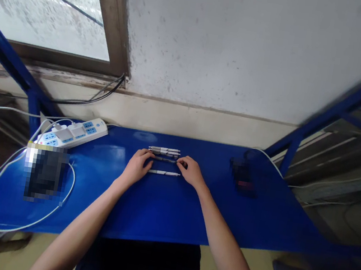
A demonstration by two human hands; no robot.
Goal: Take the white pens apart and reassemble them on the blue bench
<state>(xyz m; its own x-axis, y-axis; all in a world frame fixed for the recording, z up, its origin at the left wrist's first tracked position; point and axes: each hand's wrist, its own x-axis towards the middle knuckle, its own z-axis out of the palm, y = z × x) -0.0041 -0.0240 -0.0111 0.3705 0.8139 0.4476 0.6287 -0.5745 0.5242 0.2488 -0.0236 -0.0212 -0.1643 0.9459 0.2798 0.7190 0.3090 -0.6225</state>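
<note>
**Both hands on the dark pen, white pens lying alongside**

We find the left hand [137, 168] and the right hand [191, 172] at the middle of a blue table top [159, 223], facing each other across a small row of pens. Between them lies a dark-barrelled pen [163, 159], running crosswise to the forearms. We read both hands as closed on it, the left fingers [148, 155] curled over its left end and the right fingers [180, 164] pinching its right end. At this size we cannot see how firm either hold is.

Just beyond it, on the far side from the person, lie the upper white pens [164, 150], at least two and close together; we cannot count them for certain. On the near side lies a lower white pen [164, 173], just beside the heels of the fingers, apparently untouched. All of them lie flat and roughly parallel.

So far, we can say only this: one pen is in hand and the white pens lie in their row, with neither hand on them.

Further left stand a white power strip [73, 131] and a pixelated object [44, 173], ringed by a white cable [5, 226]. To the right sits a dark pixelated object [242, 176], too blurred for us to identify.
</note>
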